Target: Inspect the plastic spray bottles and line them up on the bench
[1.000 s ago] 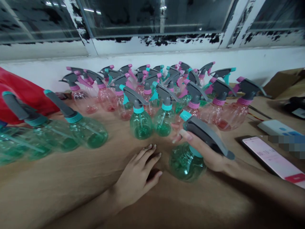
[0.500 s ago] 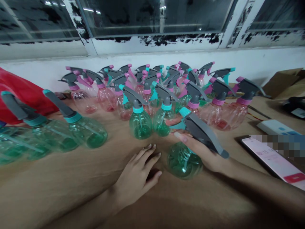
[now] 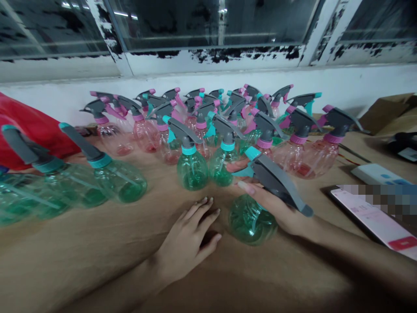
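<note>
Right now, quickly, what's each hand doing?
Left hand: open, holding nothing.
Right hand: closed, holding a green spray bottle.

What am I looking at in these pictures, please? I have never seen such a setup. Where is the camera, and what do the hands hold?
There is no machine here, only a person's two bare hands. All the pictures come from one camera worn on the person's head, looking forward and down. On the brown table are many green spray bottles and pink spray bottles. The right hand holds one green spray bottle at its grey trigger head. The left hand lies on the table and holds nothing.
</note>
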The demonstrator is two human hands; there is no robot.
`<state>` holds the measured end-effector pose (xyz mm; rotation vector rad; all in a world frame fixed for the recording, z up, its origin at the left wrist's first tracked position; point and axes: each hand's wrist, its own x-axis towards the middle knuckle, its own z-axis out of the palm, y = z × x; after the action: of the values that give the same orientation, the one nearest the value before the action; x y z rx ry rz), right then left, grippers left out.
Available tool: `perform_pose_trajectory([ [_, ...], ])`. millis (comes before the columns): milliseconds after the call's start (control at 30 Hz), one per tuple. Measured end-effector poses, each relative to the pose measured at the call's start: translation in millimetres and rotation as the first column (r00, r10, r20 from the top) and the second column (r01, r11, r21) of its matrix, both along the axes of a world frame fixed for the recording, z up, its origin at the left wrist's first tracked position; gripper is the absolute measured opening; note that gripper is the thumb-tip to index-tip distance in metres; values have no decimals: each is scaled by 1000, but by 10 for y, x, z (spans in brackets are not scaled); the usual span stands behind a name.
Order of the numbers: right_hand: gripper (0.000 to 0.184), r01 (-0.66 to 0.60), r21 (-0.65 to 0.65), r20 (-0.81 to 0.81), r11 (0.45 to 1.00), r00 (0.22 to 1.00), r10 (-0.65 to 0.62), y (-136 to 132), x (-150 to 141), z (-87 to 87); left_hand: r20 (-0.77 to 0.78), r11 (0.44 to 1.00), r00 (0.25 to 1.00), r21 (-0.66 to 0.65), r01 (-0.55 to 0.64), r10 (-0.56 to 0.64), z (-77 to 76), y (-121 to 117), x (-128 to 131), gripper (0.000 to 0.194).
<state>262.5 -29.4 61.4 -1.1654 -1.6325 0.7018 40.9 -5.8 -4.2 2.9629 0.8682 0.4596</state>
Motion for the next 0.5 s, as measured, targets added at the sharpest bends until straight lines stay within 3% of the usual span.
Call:
perform_pose_trajectory([
  [200,29,-3,-42,-67,999,998,0,1,-10,23,18,1000,1000,4,6,-7,-8,4,3,38],
  [500,28,-10,-42,-40,999,999,8,10,-4,4,23,1000,1000,3,4,-4,-19,21,3,38],
])
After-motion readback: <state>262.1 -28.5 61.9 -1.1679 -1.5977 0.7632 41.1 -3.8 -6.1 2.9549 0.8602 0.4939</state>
